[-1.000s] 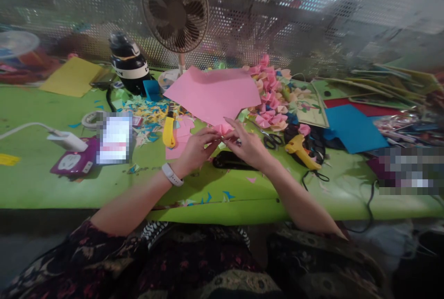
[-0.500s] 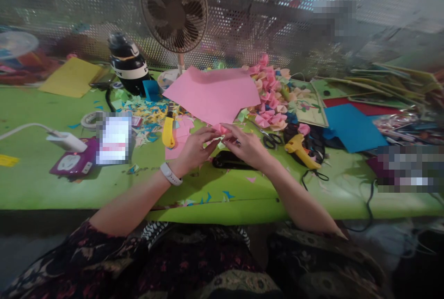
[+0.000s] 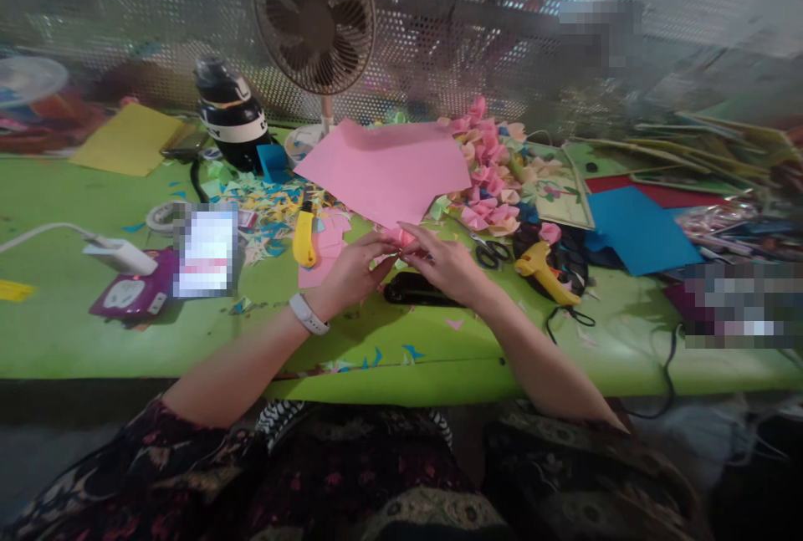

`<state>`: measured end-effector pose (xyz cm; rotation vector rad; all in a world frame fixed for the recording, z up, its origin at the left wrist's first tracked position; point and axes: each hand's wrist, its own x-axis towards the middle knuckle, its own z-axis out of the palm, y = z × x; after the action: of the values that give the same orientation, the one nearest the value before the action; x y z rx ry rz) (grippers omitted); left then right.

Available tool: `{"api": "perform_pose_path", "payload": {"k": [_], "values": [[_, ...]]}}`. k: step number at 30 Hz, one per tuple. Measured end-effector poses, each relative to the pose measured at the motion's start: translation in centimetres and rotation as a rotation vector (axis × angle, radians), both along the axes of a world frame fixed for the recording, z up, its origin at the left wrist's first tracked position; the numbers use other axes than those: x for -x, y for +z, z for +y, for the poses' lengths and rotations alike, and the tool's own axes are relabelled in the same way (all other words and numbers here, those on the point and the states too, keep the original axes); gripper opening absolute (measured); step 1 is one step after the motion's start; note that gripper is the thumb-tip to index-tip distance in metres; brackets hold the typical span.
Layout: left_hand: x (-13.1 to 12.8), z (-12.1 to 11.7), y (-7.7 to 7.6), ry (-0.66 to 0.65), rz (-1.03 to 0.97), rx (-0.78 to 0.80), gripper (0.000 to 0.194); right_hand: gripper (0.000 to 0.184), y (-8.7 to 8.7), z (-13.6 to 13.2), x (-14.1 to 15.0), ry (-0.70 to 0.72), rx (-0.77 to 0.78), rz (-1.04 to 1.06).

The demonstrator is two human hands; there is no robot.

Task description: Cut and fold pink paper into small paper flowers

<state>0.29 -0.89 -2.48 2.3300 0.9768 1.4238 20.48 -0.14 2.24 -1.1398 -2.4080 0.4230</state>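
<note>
The person's left hand and right hand meet over the green table, fingertips pinched together on a small piece of folded pink paper. The paper sits between the two sets of fingers, just in front of the near corner of a large pink sheet; its exact folds are too small and too covered to make out. A pale wristband circles the left wrist. Beneath the right hand, a long black object lies on the table, partly hidden by the hand. To the left of the left hand, near it, lies a yellow cutter, beside smaller pink sheets. To the right of the right hand are scissors with dark handles, then a yellow glue gun. Behind these, folded paper flowers, mostly pink, form a heap touching the large sheet's right side. Paper scraps are strewn farther left, in front of a black bottle, and a fan stands behind the large sheet.
</note>
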Motion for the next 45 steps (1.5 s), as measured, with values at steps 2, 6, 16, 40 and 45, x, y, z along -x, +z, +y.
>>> {"api": "perform_pose_path", "payload": {"k": [2, 6, 16, 40, 45], "values": [[0.03, 0.01, -0.03, -0.003, 0.009, -0.003, 0.016, 0.056, 0.03, 0.01, -0.01, 0.002, -0.002, -0.006], [0.09, -0.02, -0.02, -0.024, 0.034, -0.006, 0.016, 0.055, 0.03, 0.03, 0.05, 0.0, 0.0, -0.017], [0.14, 0.07, -0.09, -0.009, 0.089, -0.075, 0.021, 0.052, 0.02, 0.02, 0.13, -0.027, 0.022, -0.043], [0.17, 0.23, 0.46, -0.011, 0.005, -0.067, 0.011, 0.033, 0.33, 0.08, -0.42, -0.056, -0.004, 0.19], [0.17, 0.23, 0.72, -0.018, -0.033, -0.043, 0.012, 0.017, 0.55, 0.13, -0.59, -0.014, -0.084, 0.125]]}}
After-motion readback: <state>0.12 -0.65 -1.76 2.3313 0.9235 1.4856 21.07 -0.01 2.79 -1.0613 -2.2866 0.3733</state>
